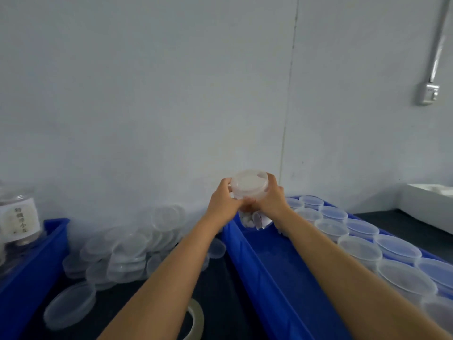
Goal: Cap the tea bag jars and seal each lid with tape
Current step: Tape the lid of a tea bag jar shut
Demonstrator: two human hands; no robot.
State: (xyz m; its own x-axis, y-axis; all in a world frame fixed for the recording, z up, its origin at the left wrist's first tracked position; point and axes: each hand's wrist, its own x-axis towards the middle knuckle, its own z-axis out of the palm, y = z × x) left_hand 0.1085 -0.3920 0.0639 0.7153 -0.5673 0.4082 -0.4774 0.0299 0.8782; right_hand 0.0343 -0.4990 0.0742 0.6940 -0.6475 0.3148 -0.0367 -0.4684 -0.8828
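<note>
Gripping a clear plastic jar [249,192] from both sides, the 2 hands hold it up in front of the pale wall, above the far end of the right blue bin [267,273]. The left hand [224,201] wraps its fingers round the jar's left side just under the lid [249,179], and the right hand [273,197] curls round the right side the same way, fingertips of both meeting on the near face. The translucent lid sits on top of the jar, level as far as can be told. Below the hands the jar's lower part shows pale tea bags [255,219] through the wall.

The right blue bin runs from the jar toward the camera; its left half shows bare floor, and along its right half stand 2 rows of capped jars [360,249], lids up, touching one another. Left of that bin, on the dark counter [215,285], lies a loose heap of spare lids [137,244], some stacked, some tilted against the wall. 1 more lid [69,306] lies flat by itself nearer the camera. A roll of clear tape [196,320] stands on edge on the counter, partly hidden behind the left forearm. At the far left a second blue bin [29,278] holds a labelled jar [18,217] with printed characters on its white label. A white tray [426,207] sits at the right edge, and a grey wall box [427,93] hangs under a conduit.
</note>
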